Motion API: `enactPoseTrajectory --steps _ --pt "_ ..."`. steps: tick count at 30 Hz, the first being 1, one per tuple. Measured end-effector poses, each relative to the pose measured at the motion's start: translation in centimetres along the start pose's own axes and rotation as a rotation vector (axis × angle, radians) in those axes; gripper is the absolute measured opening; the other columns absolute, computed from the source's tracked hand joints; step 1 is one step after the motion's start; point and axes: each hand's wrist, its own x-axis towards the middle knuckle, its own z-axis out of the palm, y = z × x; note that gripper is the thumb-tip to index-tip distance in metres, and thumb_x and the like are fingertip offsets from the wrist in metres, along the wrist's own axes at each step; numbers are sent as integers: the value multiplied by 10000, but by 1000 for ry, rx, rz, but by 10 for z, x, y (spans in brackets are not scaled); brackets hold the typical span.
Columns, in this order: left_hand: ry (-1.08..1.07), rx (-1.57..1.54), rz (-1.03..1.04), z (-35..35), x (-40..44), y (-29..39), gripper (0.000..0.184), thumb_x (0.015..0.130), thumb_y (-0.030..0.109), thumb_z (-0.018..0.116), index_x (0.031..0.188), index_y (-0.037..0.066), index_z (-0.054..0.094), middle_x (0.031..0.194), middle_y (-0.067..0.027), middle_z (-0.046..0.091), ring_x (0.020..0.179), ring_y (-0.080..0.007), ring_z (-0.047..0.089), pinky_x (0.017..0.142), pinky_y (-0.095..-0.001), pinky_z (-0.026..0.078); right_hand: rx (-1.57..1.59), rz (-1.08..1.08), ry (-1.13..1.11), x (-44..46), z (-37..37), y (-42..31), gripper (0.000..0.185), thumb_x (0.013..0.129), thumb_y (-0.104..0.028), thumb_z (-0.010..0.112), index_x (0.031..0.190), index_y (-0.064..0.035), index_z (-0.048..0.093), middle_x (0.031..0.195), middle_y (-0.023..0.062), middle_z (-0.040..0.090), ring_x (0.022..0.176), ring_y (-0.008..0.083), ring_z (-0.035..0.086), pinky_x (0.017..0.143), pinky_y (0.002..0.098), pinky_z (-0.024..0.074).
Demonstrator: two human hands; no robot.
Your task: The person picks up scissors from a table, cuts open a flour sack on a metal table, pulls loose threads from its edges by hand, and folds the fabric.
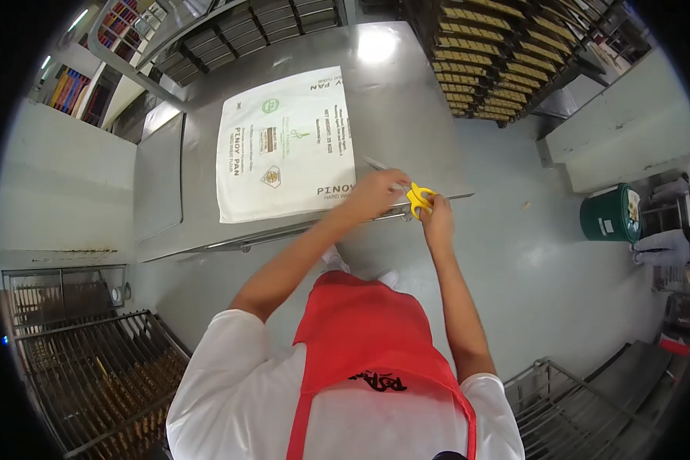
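Observation:
A white flour sack [284,153] printed "PINOY PAN" is spread flat on the steel table [406,92]. By the table's front edge, my right hand [438,218] is closed around the yellow handles of a pair of scissors [419,199]. A thin grey pointed piece, which looks like the blades, shows beyond my left hand and points up and left. My left hand [372,193] is beside the scissors, over the sack's lower right corner. Its fingers are bent and smeared by motion, so I cannot tell whether they grip anything.
Metal racks with trays [498,57] stand at the back right, and another rack [107,383] is at the lower left. A green bucket [609,213] sits on the floor to the right. Dark trays or pans [253,34] are at the table's far side.

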Motion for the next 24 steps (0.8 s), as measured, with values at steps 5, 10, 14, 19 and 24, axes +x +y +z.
enactPoseTrajectory --steps 5,10,14,19,24 --pt "92 402 7 -72 -61 -74 263 810 127 734 1050 64 645 993 -120 633 976 -308 610 848 -400 500 -496 -148 -254 19 -23 -22 298 761 -225 749 1011 -69 705 877 128 704 952 351 636 763 453 548" --pt "36 554 60 -70 -108 -98 388 735 110 783 1076 95 598 1014 -109 559 974 -323 560 839 -435 467 -222 12 -601 19 -37 -11 267 792 -206 739 1006 -50 714 794 98 707 817 256 685 664 378 539" --pt "91 536 26 -69 -109 -108 325 744 60 734 1041 99 609 1026 -96 556 993 -305 559 859 -424 467 619 432 -977 -12 -51 -18 253 879 -158 695 1080 -9 658 800 42 672 688 142 637 541 253 452" --pt "92 495 60 -75 -101 -117 201 787 41 674 976 93 630 967 -73 568 944 -287 569 842 -409 477 1019 502 -1217 -68 -39 -17 464 907 -380 700 1174 -14 599 834 16 606 683 115 575 458 205 390" --pt "35 520 151 -78 -95 -128 192 793 48 697 976 83 648 952 -81 586 903 -285 581 797 -396 489 1124 455 -1317 -99 -23 -15 867 737 -712 706 1215 3 590 888 31 553 796 144 594 463 198 419"
